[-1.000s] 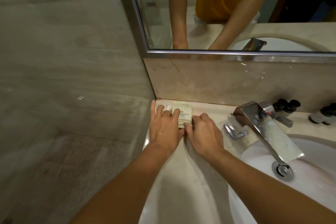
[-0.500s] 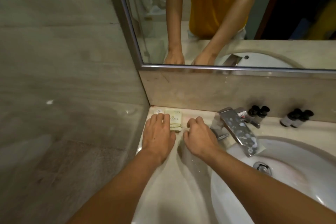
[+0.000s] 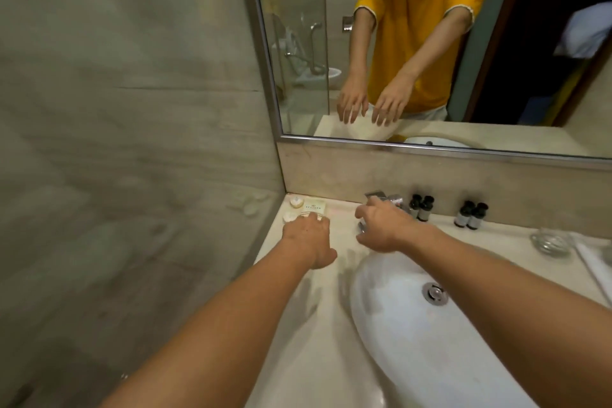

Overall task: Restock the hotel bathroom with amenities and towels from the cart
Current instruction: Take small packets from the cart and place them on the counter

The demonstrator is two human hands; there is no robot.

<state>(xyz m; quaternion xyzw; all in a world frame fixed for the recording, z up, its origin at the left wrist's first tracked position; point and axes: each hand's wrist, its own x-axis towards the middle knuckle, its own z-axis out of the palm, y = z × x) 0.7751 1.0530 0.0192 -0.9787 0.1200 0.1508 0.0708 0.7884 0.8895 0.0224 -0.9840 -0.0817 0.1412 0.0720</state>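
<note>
A stack of pale amenity packets (image 3: 314,207) lies in the back left corner of the beige vanity counter (image 3: 298,325), with two small round white items (image 3: 296,202) beside it. My left hand (image 3: 309,235) hovers just in front of the stack, fingers relaxed and empty. My right hand (image 3: 381,223) is raised over the counter by the tap, fingers spread, holding nothing. Both hands show empty in the mirror.
A white basin (image 3: 397,325) with a drain (image 3: 434,292) fills the right. The chrome tap (image 3: 384,200) is partly hidden by my right hand. Two pairs of dark-capped bottles (image 3: 421,208) (image 3: 470,215) stand against the backsplash. A glass dish (image 3: 549,240) sits far right. The wall (image 3: 132,175) bounds the left.
Both hands have let go of the packet stack and pulled back from the corner. The right hand lifted and swung right toward the tap. The view has risen and widened.
</note>
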